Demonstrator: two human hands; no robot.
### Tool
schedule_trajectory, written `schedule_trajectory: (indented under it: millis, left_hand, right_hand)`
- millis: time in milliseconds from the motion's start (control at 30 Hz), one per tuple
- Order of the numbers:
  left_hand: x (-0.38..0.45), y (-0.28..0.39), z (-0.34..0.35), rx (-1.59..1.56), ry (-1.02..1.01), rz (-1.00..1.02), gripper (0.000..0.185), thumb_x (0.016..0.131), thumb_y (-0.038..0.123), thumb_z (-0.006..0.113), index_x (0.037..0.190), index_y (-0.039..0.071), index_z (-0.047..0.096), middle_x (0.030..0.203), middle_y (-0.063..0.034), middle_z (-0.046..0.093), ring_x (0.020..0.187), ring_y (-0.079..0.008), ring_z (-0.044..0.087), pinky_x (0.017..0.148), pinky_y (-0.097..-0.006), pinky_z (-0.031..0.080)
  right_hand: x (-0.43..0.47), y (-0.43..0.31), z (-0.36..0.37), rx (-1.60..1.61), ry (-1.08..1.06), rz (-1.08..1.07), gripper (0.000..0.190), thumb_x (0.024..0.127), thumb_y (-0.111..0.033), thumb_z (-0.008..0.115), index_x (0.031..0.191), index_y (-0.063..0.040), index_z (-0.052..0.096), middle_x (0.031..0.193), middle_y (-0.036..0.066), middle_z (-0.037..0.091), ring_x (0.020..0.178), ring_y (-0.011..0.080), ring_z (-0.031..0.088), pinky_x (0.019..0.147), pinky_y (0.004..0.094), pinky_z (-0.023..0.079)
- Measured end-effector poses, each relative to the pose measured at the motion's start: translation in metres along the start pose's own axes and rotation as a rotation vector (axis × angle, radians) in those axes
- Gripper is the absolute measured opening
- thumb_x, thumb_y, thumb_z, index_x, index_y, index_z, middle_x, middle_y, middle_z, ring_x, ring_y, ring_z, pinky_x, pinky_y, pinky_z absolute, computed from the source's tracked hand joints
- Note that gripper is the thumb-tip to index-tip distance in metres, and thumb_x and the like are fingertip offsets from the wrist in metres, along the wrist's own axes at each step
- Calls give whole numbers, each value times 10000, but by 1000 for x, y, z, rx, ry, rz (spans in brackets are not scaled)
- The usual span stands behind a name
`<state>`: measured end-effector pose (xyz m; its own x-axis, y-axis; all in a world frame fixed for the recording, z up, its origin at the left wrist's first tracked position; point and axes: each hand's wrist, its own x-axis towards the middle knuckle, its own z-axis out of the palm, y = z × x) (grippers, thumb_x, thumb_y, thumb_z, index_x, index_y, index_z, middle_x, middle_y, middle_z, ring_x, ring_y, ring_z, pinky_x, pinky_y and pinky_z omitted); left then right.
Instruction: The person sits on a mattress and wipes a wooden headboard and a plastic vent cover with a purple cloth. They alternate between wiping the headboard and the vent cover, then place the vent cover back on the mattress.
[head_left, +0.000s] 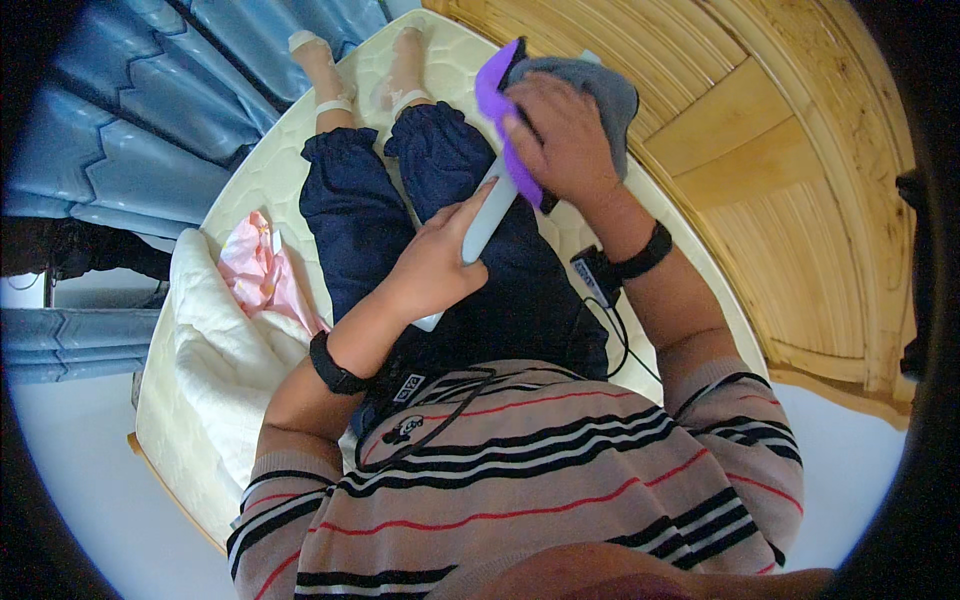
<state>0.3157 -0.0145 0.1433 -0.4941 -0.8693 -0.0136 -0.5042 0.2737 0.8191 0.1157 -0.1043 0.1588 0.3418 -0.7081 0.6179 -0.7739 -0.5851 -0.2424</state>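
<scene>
My left hand (439, 262) is closed around the near end of a long pale-blue bar (489, 219), perhaps plastic, held slantwise above my thighs. My right hand (562, 135) grips a two-sided cloth (491, 86), purple on one face and grey on the other, folded over the far part of the bar. A pale tip, apparently of the same bar, sticks out beyond the cloth; the middle is hidden. Below my left hand, the corner of a white object (429, 322) shows, mostly covered.
My outstretched legs in dark trousers (352, 217) lie on a cream mattress (262, 176). To the left are a white fleecy blanket (214, 352) and pink patterned fabric (259, 270). Blue curtains (142, 127) hang beyond; wooden panelling (727, 142) borders the right. A black cable (624, 337) runs beside my right hip.
</scene>
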Motion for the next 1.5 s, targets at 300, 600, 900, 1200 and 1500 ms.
schedule_trajectory:
  millis: [300,600,900,1200,1500]
  left_hand:
    - [0,9,10,84,-15,-72,832,675,30,568,1451,167,302,1299,-270,461,1221,-442,430,1047,-436,345]
    - [-16,26,44,547,-66,-20,898,684,126,675,1465,298,267,1365,-303,371,1217,-457,417,982,-506,369]
    - [-7,-38,0,468,231,105,692,826,356,647,1369,9,396,1327,-263,456,1250,-387,424,1057,-442,320]
    - [-18,-15,4,-1249,228,-408,459,975,385,473,1298,59,459,1168,-65,574,1036,-175,575,894,-326,486]
    - [-13,37,47,-790,197,-88,496,1001,381,420,1337,17,394,1218,-83,511,1111,-150,463,987,-300,356]
  right_hand:
    - [41,102,0,-174,-47,349,519,810,-415,639,1123,-4,596,1008,183,641,956,341,604,875,411,456]
    - [-39,170,-49,556,-799,808,748,794,-456,698,1326,16,466,1221,140,576,1109,224,540,968,312,409]
    - [-236,143,-17,1196,-128,1197,455,874,-140,625,1283,10,494,1091,111,625,913,201,627,798,300,505]
    - [-244,126,-12,370,-80,975,503,926,-312,559,1342,-48,457,1175,176,616,1071,312,598,908,378,462]
    - [-154,45,-28,380,-36,737,331,912,-259,552,1114,4,557,1129,212,590,1071,379,544,966,408,415]
